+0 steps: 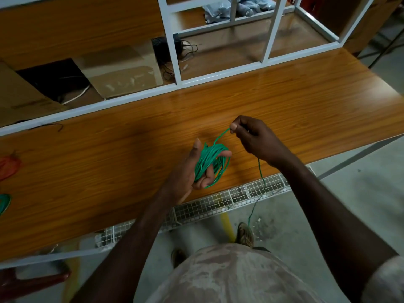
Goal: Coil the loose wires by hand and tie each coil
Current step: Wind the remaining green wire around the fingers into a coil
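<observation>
A green wire coil (pixel 213 161) of several loops lies across the palm of my left hand (pixel 192 169), whose fingers curl round it above the wooden table (pixel 109 162). A single strand rises from the coil to my right hand (pixel 251 138), which pinches it between thumb and fingers. From under that hand the loose green wire (pixel 261 173) hangs over the table's front edge down to the floor.
At the table's far left edge lie a red wire bundle (pixel 8 167) and a green wire bundle (pixel 4 203). A white metal frame (pixel 175 62) stands behind the table, with an open cardboard box (pixel 113 73) beyond. A wire mesh tray (pixel 218 202) runs under the front edge.
</observation>
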